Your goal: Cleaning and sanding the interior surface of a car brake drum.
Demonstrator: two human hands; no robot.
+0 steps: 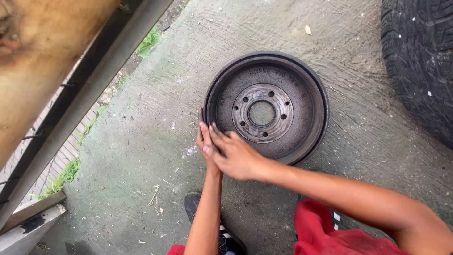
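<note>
No package, paper label, sign or screen shows anywhere in the view. The nearest thing to a label is a row of faint marks, stamped or chalked, curving along the upper inner face of the round grey brake drum [266, 107] lying flat on the concrete ground [155, 118]; they are pale against the rusty metal.

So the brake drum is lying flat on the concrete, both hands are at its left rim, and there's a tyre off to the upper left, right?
Not quite. The head view shows the tyre at the upper right, not the upper left. The rest holds: the brake drum lies flat on the concrete, with the left hand and right hand at its left rim.
</note>
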